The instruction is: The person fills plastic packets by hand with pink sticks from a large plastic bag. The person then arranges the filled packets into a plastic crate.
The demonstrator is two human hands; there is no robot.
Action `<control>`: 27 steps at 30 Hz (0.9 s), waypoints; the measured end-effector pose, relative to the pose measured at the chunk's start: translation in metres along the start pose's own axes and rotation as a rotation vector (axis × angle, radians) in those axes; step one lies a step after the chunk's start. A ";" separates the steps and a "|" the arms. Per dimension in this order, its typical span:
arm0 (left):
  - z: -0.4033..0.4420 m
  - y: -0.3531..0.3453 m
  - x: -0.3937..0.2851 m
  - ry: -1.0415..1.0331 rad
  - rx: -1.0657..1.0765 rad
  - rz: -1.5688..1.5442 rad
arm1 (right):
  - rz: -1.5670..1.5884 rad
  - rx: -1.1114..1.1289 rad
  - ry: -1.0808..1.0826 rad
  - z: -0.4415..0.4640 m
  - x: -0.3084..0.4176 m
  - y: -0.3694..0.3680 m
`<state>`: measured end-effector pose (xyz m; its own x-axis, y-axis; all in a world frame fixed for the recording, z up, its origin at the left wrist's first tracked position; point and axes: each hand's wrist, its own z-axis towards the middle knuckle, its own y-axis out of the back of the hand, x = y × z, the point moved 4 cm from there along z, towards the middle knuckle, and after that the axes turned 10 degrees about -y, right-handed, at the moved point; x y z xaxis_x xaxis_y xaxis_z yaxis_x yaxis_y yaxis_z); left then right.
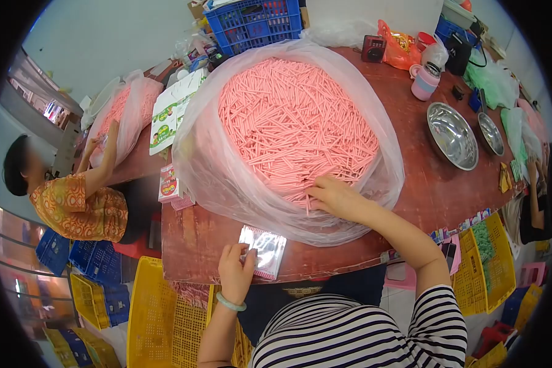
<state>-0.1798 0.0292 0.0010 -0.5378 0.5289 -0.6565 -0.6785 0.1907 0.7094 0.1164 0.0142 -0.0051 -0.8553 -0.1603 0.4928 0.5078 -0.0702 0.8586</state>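
Note:
A large clear plastic bag [205, 141] stands wide open on the table, heaped with thin pink sticks [294, 116]. My right hand [337, 197] reaches over its near rim, fingers curled down on a few sticks at the front of the heap; the fingertips are partly hidden. Just left of the bag's front lies a flat stack of shiny plastic pouches [267, 251] with a striped edge. At its left edge my left hand [235, 273], a pale bangle on the wrist, has thumb and fingers closed on a pouch.
The red-brown table [405, 214] carries printed cartons [168, 122] at left, with metal bowls [452, 136] and a pink jar [425, 81] at right. Yellow crates [144, 313] stand below. A person in a patterned shirt [80, 205] works at left by another bag of sticks.

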 end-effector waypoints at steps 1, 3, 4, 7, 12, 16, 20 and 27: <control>0.000 -0.001 0.003 0.008 -0.003 -0.020 | 0.057 0.017 0.024 0.002 0.001 -0.006; -0.001 -0.001 0.005 0.022 -0.007 -0.038 | 0.116 0.038 0.051 0.006 0.004 -0.011; 0.000 0.000 0.004 0.028 -0.004 -0.048 | 0.089 0.052 0.073 0.008 0.007 -0.011; 0.002 0.001 0.003 0.040 0.000 -0.063 | 0.016 0.074 0.075 0.011 0.015 -0.012; 0.003 0.000 0.004 0.062 -0.008 -0.092 | -0.208 -0.036 0.078 0.012 0.035 -0.014; 0.004 -0.002 0.002 -0.018 -0.024 0.029 | -0.299 -0.157 0.046 0.008 0.041 -0.024; 0.006 -0.006 0.010 0.013 0.026 -0.019 | -0.331 -0.139 -0.062 0.003 0.043 -0.031; 0.002 -0.007 0.020 0.144 -0.010 -0.144 | -0.296 -0.221 -0.156 -0.006 0.033 -0.039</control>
<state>-0.1847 0.0401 -0.0163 -0.5006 0.3729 -0.7812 -0.7579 0.2474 0.6037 0.0688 0.0055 -0.0235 -0.9646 0.0491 0.2591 0.2327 -0.3040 0.9238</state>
